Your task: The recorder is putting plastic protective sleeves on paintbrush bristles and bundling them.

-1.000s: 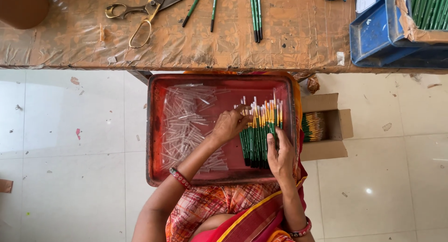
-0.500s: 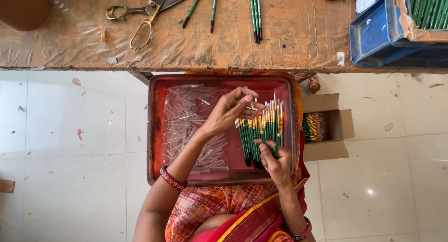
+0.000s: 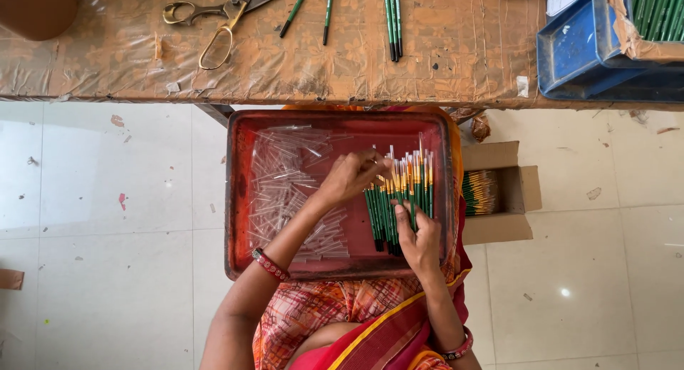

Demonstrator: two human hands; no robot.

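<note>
While right hand [image 3: 420, 242] fingers grip upright brushes [image 3: 399, 199], left hand [image 3: 349, 177] fingers pinch their tips.

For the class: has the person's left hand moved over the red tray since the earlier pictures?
Yes. The left hand has gone from the tray's far rim back towards its middle, onto the tips of the brushes.

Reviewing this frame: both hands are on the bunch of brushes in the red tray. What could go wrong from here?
1. The right hand pins the green brushes only at their lower ends, so the fanned row could slide apart as the left hand works at the tips.
2. The red tray appears to rest on the lap, so a shift might tip it.
3. Loose clear tubes lie right beside the brushes and could get mixed in.
</note>
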